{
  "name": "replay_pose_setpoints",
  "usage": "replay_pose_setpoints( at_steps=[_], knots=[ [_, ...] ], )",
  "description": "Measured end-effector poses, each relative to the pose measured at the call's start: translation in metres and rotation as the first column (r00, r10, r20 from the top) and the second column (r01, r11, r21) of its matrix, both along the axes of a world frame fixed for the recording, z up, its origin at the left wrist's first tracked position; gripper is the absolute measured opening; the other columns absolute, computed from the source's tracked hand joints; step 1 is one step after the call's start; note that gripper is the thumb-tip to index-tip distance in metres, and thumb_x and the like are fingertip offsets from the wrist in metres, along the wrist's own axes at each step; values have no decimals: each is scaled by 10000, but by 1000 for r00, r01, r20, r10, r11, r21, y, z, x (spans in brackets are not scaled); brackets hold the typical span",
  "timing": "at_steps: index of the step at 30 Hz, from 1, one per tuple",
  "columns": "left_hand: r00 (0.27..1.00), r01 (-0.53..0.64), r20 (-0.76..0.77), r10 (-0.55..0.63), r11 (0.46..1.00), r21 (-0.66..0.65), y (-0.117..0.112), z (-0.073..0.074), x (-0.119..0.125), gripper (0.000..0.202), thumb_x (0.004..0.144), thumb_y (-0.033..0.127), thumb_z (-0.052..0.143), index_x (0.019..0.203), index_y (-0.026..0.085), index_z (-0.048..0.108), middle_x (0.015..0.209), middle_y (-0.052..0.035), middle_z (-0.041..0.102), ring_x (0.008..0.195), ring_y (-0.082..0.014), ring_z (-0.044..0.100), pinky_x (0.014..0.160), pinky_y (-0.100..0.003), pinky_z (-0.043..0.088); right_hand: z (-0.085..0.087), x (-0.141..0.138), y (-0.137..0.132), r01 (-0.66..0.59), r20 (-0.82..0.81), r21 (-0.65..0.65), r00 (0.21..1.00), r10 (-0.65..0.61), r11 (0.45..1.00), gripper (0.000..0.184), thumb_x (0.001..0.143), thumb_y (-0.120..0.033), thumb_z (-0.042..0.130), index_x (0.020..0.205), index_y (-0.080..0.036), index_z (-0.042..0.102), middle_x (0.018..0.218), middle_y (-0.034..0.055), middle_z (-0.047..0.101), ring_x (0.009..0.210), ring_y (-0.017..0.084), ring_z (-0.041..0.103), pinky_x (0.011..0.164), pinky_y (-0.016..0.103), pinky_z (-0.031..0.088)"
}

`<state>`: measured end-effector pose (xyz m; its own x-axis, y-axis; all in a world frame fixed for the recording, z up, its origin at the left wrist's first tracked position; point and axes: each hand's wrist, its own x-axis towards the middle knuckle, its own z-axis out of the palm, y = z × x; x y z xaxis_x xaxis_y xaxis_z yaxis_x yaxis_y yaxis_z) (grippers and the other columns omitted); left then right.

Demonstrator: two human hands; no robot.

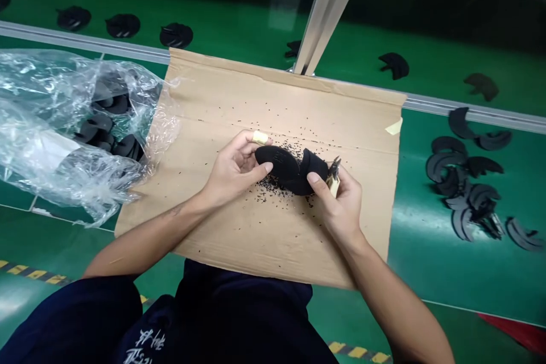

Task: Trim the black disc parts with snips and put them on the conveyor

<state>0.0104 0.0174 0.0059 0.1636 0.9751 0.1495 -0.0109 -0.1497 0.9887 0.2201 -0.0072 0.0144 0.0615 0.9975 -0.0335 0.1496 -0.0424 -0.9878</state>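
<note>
Over the cardboard sheet (213, 227), a black curved plastic part (278, 162) with a rounded disc-like face is held between both hands. My left hand (232, 169) grips its left edge, thumb on top, with yellow tape round one finger. My right hand (341, 199) pinches the part's right end under the thumb. The same hand also holds small cutting pliers (335, 169), their jaws pointing up and away from the part. Tiny black scraps (273, 190) lie scattered on the cardboard around and below the part.
At left, a clear plastic bag (38, 119) holds several black parts (96, 128). A pile of black curved parts (464, 182) lies on the green surface at right. A metal post (330, 11) and rail (435, 107) border the far side, before a reflecting glass panel.
</note>
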Motion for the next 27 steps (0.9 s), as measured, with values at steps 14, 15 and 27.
replay_pose_setpoints(
  at_steps=[14, 15, 27],
  knots=[
    [998, 53, -28, -54, 998, -33, -2, -6, -2, 272, 971, 362, 655, 1192, 214, 598, 1089, -49, 749, 857, -123, 731, 733, -222, 627, -3, -1, -1, -21, -61, -71, 998, 17, 997, 398, 771, -593, 811, 829, -223, 678, 793, 5, 645, 740, 172, 569, 728, 332, 525],
    [998, 41, -50, -42, 999, -20, -4, -6, -1, 265, 982, 360, 641, 1200, 211, 617, 1131, -58, 747, 845, -121, 731, 707, -217, 624, -2, -2, -1, -32, -69, -81, 997, 27, 996, 397, 767, -589, 818, 834, -221, 686, 801, 7, 657, 747, 173, 579, 736, 333, 531],
    [958, 14, -272, 92, 932, 363, -10, -5, 7, 311, 916, 295, 757, 1208, 199, 706, 1099, -70, 785, 1005, -181, 748, 889, -325, 647, 3, -3, -4, -132, -27, -87, 991, 130, 987, 412, 797, -616, 791, 866, -219, 703, 816, 10, 684, 759, 175, 600, 717, 320, 542]
  ],
)
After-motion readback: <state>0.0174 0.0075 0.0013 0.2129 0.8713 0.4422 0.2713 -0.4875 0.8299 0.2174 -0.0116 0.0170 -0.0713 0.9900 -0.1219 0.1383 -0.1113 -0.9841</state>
